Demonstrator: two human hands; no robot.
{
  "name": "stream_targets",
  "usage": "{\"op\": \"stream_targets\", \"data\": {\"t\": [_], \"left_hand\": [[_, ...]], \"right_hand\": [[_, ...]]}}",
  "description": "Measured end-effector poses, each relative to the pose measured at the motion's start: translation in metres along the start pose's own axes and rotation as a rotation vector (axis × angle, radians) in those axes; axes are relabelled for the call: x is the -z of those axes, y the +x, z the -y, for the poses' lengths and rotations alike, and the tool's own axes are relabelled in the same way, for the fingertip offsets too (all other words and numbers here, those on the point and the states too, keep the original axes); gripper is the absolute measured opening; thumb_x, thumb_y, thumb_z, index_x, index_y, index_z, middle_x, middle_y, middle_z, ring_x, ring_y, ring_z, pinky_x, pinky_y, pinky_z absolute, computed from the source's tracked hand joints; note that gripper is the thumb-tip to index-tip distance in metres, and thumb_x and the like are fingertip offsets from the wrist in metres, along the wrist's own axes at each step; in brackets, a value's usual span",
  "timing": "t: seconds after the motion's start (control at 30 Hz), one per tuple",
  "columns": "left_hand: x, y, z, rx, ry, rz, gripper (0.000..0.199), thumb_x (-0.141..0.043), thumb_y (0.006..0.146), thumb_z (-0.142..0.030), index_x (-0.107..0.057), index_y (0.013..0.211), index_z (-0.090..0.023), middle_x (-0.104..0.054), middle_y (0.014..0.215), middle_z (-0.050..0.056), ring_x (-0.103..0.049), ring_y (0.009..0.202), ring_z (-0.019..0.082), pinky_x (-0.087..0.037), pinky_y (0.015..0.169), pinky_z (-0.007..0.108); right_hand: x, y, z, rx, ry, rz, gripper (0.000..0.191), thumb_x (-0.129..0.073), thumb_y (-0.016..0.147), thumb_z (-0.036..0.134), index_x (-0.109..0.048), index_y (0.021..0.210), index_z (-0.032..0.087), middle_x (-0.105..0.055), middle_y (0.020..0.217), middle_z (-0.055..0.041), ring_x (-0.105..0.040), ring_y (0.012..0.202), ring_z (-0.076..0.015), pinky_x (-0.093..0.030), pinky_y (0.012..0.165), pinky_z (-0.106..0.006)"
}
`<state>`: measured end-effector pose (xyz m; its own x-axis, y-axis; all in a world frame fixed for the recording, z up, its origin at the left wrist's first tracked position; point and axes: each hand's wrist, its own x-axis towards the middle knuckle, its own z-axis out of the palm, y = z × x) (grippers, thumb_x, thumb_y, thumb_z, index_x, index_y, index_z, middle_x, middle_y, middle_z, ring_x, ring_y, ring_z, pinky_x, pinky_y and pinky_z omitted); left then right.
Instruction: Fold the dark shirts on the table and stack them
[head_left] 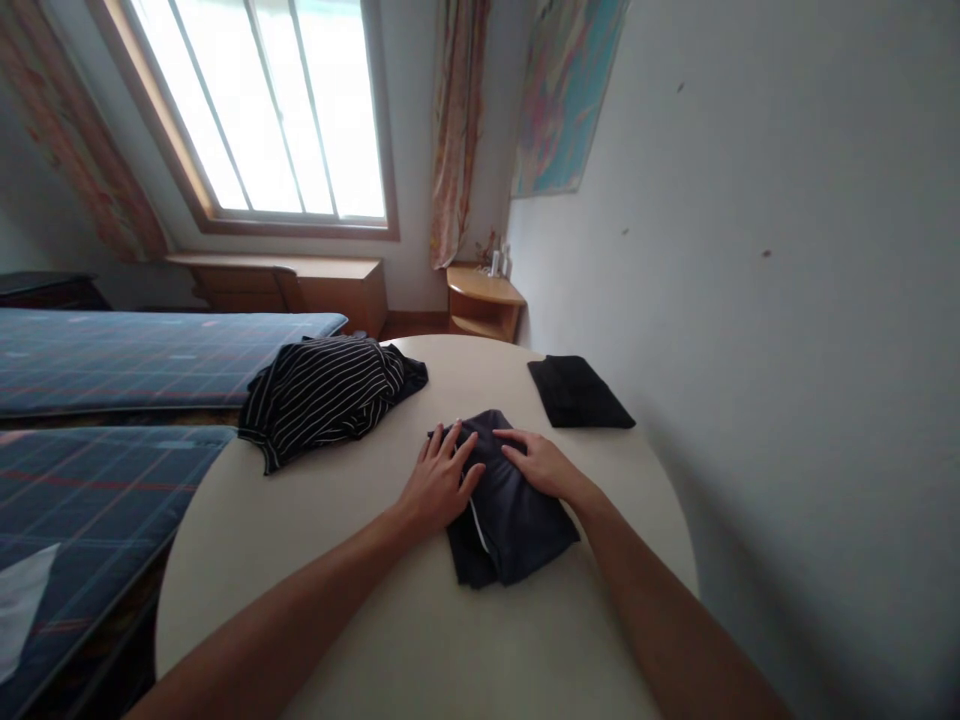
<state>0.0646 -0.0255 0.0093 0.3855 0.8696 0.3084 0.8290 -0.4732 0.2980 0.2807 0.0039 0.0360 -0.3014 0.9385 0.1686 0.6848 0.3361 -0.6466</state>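
A folded dark navy garment [517, 520] with a white stripe along one edge lies on the round cream table [315, 560]; its exact kind does not show. Across its left side rests my left hand [442, 480], fingers spread and flat. My right hand [544, 462] lies on its upper right part with the fingers stretched out and touching the cloth. Neither hand is wrapped round anything. Farther off to the right lies a neatly folded black cloth [581, 392]. A crumpled black garment with white stripes [330, 395] sits at the table's far left.
Two beds with blue checked mattresses [112, 360] stand left of the table, one with a white sheet [26, 605] on it. A white wall [787, 330] runs close along the right. Beyond are a small corner shelf [486, 287], a wooden desk [337, 270] and a window [270, 110].
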Motion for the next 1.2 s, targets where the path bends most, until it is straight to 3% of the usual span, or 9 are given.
{"op": "stream_targets", "data": {"t": [0.2,0.33,0.63,0.8,1.03,1.2], "left_hand": [[-0.002,0.001,0.004,0.106,0.074,0.008,0.059,-0.035,0.101,-0.051,-0.039,0.151,-0.019,-0.029,0.161,0.014,-0.020,0.149,0.038,-0.026,0.117,0.053],[-0.007,0.000,0.006,0.116,0.119,0.063,0.058,-0.042,0.098,-0.049,-0.044,0.148,-0.019,-0.036,0.158,0.015,-0.024,0.147,0.039,-0.027,0.116,0.053],[-0.006,0.000,0.005,0.116,0.130,0.095,0.059,-0.044,0.096,-0.046,-0.044,0.148,-0.019,-0.037,0.157,0.014,-0.024,0.147,0.040,-0.027,0.116,0.054],[-0.011,-0.001,0.009,0.107,0.120,0.076,0.058,-0.045,0.095,-0.046,-0.044,0.148,-0.021,-0.037,0.157,0.013,-0.024,0.148,0.039,-0.028,0.116,0.055],[-0.010,0.000,0.009,0.122,0.139,0.099,0.059,-0.045,0.094,-0.047,-0.046,0.147,-0.021,-0.038,0.157,0.012,-0.025,0.147,0.041,-0.030,0.116,0.054],[-0.009,-0.001,0.008,0.122,0.132,0.107,0.060,-0.045,0.095,-0.046,-0.045,0.148,-0.019,-0.036,0.158,0.012,-0.023,0.147,0.042,-0.027,0.117,0.054]], "right_hand": [[0.029,0.005,-0.008,-0.167,-0.197,-0.073,0.049,-0.057,0.092,0.039,-0.060,0.136,0.018,-0.064,0.133,-0.0125,-0.061,0.123,-0.0277,-0.046,0.105,-0.039],[0.052,0.017,-0.015,-0.156,-0.296,-0.099,0.052,-0.060,0.091,0.039,-0.058,0.139,0.020,-0.063,0.135,-0.0114,-0.061,0.123,-0.0279,-0.046,0.105,-0.038],[0.100,0.079,-0.019,-0.099,-0.515,-0.107,0.060,-0.069,0.084,0.038,-0.057,0.140,0.019,-0.062,0.136,-0.0117,-0.060,0.123,-0.0295,-0.044,0.106,-0.037],[0.119,0.114,-0.019,-0.137,-0.627,-0.076,0.066,-0.073,0.080,0.036,-0.056,0.141,0.020,-0.064,0.134,-0.0111,-0.060,0.122,-0.0290,-0.045,0.104,-0.035],[0.157,0.151,-0.024,-0.153,-0.604,-0.119,0.069,-0.079,0.074,0.037,-0.059,0.138,0.021,-0.063,0.135,-0.0108,-0.059,0.123,-0.0297,-0.044,0.105,-0.036],[0.186,0.160,-0.051,-0.160,-0.500,-0.188,0.069,-0.079,0.074,0.038,-0.060,0.137,0.017,-0.063,0.135,-0.0128,-0.059,0.123,-0.0290,-0.044,0.106,-0.037]]}}
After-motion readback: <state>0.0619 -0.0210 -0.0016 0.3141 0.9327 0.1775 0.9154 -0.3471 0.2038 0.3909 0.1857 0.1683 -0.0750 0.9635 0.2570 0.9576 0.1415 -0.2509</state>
